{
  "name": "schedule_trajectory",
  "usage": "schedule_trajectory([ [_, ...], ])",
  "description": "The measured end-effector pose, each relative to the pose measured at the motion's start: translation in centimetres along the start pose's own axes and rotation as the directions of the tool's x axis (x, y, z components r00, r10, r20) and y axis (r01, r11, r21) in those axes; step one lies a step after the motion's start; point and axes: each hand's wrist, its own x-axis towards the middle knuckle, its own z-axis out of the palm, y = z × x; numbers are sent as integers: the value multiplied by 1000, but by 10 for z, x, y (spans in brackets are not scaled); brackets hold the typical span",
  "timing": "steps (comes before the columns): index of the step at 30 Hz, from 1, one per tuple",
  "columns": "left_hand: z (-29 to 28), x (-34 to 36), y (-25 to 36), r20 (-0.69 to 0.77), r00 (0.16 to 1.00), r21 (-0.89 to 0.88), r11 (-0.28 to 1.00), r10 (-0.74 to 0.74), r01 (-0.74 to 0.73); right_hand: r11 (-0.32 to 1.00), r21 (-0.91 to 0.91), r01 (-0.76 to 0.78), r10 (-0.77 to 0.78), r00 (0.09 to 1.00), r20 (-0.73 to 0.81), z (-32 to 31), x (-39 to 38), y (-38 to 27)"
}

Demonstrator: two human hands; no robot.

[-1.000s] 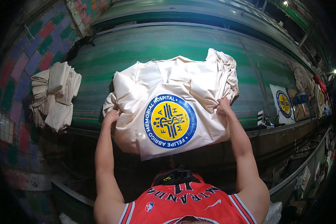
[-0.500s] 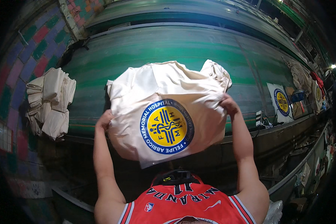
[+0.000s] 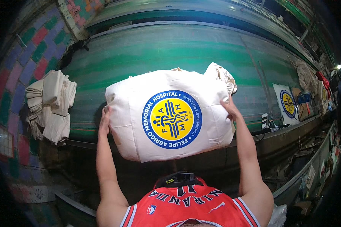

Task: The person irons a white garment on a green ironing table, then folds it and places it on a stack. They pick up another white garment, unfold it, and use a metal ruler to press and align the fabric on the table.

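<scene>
A cream cloth [image 3: 129, 128] with a round blue-and-yellow printed emblem [image 3: 171, 119] is spread between my hands, its lower part hanging past the near edge of the green table [image 3: 140, 56]. My left hand [image 3: 105, 120] holds its left side, with the fingers partly hidden behind the fabric. At the right side, my right hand [image 3: 231, 108] grips the cloth's edge. Bunched cream fabric [image 3: 221, 75] sticks out behind the upper right corner. The underside of the cloth is hidden.
A stack of folded cream cloths [image 3: 53, 102] sits at the table's left end. On the right are another emblem-printed sheet [image 3: 286, 102], a small black-and-white device with cables [image 3: 267, 122] and a crumpled beige cloth [image 3: 306, 77]. A painted block wall [image 3: 30, 56] stands at left.
The printed cloth has gone from wrinkled and sagging to flatter and smoother, its emblem now facing up more squarely. My right hand has shifted slightly up the cloth's side.
</scene>
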Motion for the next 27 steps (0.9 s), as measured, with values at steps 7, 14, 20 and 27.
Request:
schedule_trajectory([
  [7, 48, 24, -1, 192, 963, 150, 975, -189, 162, 992, 115, -49, -20, 844, 536, 79, -39, -65],
  [14, 93, 55, 158, 280, 943, -333, 903, -180, 271, 734, 600, -319, -174, 766, 619, -16, 19, -179],
  [20, -1, 16, 43, -139, 989, 232, 970, -41, 73, 905, -404, -135, 48, 975, -219, -6, 4, -33],
  [27, 12, 13, 0, -273, 948, 400, 916, 162, -41, 997, -48, 56, -58, 997, -41, 32, -22, 43],
])
